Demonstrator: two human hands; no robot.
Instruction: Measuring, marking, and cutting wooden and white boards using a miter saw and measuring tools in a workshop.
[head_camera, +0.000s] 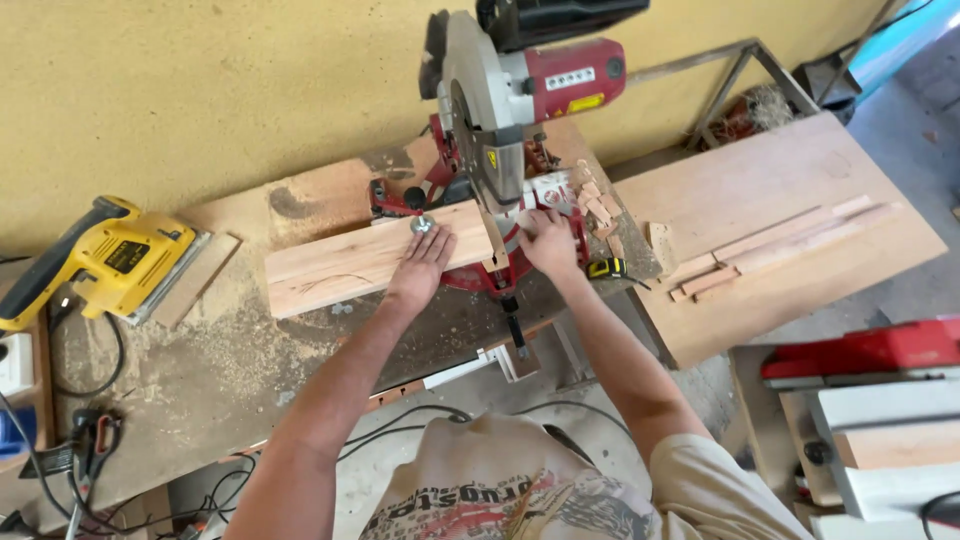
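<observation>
Two bare hands are seen pressed down at a red and grey mitre saw (510, 110) that is set on a dusty wooden desk (200, 350) against a yellow wall. The left hand (422, 262) is laid flat, its fingers spread apart, on a long pale wooden plank (340, 262) that is stretched leftwards from the saw bed along the fence. The right hand (548, 243) is rested on the saw bed just right of the blade line, fingers apart and bent over a short piece of wood; whether anything is actually gripped under it cannot be told. The round blade with its guard is held raised above the plank.

The plank is judged to be stiff and moderately light, with a dry, dusty face that may slide a little; it is best held from above by flat palm pressure well left of the blade, as it is pressed now.

A heap of small wooden offcut blocks (598, 205) is seen just behind the right hand, and a yellow and black tape measure (607, 268) just beside the wrist. A yellow jigsaw (105, 262) is lain on the far left of the desk. Several thin wooden strips (780, 245) are laid on a separate plywood board (760, 180) at the right.
</observation>
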